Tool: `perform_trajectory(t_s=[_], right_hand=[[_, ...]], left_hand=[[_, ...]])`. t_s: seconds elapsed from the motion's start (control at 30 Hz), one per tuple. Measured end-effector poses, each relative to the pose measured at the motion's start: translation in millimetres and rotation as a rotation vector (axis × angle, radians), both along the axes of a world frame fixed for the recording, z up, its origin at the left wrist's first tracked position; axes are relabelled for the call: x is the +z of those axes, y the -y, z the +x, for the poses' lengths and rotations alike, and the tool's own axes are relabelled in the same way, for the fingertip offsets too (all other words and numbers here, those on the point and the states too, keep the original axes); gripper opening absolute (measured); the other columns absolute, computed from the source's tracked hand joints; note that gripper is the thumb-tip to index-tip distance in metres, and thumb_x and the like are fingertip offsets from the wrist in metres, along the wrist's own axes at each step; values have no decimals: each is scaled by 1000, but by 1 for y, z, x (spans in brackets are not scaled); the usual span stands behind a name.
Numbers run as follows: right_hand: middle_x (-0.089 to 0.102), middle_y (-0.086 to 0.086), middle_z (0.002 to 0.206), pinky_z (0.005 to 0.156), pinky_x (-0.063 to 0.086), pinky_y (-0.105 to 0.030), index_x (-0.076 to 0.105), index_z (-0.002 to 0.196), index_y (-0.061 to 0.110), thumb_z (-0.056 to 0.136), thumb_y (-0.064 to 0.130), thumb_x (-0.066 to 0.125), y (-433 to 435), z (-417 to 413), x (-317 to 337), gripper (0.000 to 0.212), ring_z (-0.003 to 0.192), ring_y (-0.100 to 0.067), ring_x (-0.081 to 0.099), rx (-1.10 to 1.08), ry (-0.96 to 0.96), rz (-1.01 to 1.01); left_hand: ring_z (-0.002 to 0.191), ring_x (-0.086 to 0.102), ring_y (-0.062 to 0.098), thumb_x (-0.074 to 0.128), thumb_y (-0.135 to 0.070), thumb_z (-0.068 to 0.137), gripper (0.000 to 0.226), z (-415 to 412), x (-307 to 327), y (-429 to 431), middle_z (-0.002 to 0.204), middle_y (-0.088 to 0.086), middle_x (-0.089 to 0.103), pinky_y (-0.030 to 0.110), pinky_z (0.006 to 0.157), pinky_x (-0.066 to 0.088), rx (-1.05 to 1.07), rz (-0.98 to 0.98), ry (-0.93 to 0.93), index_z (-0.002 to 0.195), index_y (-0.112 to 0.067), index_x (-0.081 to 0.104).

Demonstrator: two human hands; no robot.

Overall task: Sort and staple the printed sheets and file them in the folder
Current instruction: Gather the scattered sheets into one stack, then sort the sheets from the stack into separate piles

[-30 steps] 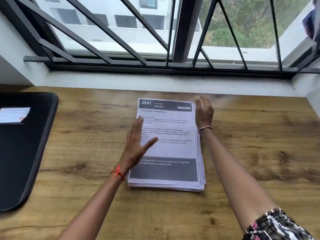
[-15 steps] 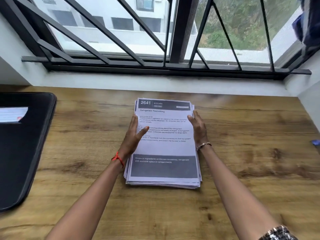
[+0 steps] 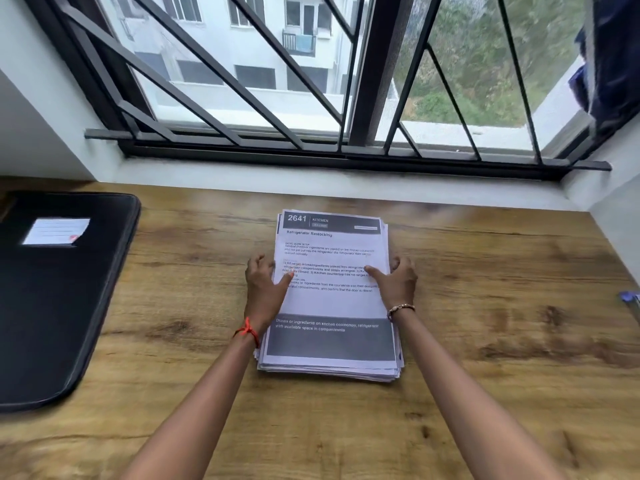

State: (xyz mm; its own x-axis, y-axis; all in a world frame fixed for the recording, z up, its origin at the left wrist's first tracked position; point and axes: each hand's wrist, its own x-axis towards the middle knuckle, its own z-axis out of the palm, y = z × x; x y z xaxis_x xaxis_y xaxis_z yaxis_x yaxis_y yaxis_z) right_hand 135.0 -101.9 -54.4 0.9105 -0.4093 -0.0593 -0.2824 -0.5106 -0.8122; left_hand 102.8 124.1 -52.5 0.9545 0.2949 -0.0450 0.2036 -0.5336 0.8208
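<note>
Both hands clasp the paper stack by its long edges.

The left hand (image 3: 265,289) and right hand (image 3: 398,285) curl their fingers at opposite sides of the thick stack of white printed paper sheets (image 3: 332,306), thumbs on the top page. The stack lies on the brown wood-grain table (image 3: 485,271), well apart from the black padded folder (image 3: 69,299) at left. The loose, slightly fanned sheets look limp and slippery, so they are probably best squeezed from both sides and supported underneath.

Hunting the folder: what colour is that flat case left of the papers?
The flat case is black; head view.
</note>
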Motion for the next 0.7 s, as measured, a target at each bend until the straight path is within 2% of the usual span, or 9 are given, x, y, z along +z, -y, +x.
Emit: perform_trajectory(t_s=[0.1, 0.17, 0.23, 0.33, 0.4, 0.57, 0.7], right_hand=[[60, -20, 107, 82, 44, -33, 55, 110, -4, 63, 9, 83, 1, -10, -4, 56, 100, -30, 56, -101, -76, 86], [66, -22, 99, 70, 43, -28, 63, 100, -6, 63, 4, 81, 6, -15, -2, 43, 88, -28, 60, -138, -69, 100], [69, -22, 89, 64, 38, -26, 68, 87, -6, 66, 2, 77, 12, -16, 1, 24, 74, -21, 55, -123, -70, 58], [69, -22, 97, 70, 44, -29, 68, 93, -5, 75, 4, 70, 27, -17, 4, 20, 84, -21, 58, -134, -84, 37], [68, -21, 104, 79, 47, -35, 67, 100, -4, 80, 3, 65, 42, -19, 9, 21, 97, -31, 62, -163, -79, 41], [68, -22, 102, 77, 47, -37, 67, 93, -4, 84, 0, 58, 112, -27, 30, 14, 93, -35, 62, -231, -67, -45], [66, -20, 109, 79, 44, -36, 68, 99, 5, 84, 4, 57, 180, -27, 41, 19, 99, -38, 61, -345, -129, -178]], left_hand=[[116, 46, 36, 74, -14, 79, 43, -3, -1, 3, 119, 22, 51, 31, 96, 36, 44, 35, -1, 111, 11, 59], [112, 46, 38, 76, -14, 76, 42, -6, 0, 5, 114, 22, 53, 36, 94, 38, 59, 51, 3, 107, 10, 62], [115, 41, 36, 74, -18, 79, 43, -11, 3, 10, 119, 20, 50, 34, 93, 35, 78, 102, -8, 112, 6, 62], [118, 36, 35, 72, -22, 81, 44, -19, 7, 16, 126, 19, 45, 35, 95, 33, 91, 191, -5, 116, 2, 60], [121, 35, 35, 73, -22, 80, 44, -20, 8, 19, 129, 20, 43, 36, 97, 32, 101, 229, -26, 115, 2, 61], [125, 31, 36, 71, -23, 81, 44, -23, 6, 24, 133, 21, 38, 40, 99, 31, 73, 265, -81, 112, 5, 57], [131, 29, 35, 73, -22, 80, 48, -27, 2, 27, 137, 22, 39, 41, 104, 29, 51, 262, -89, 115, 5, 55]])
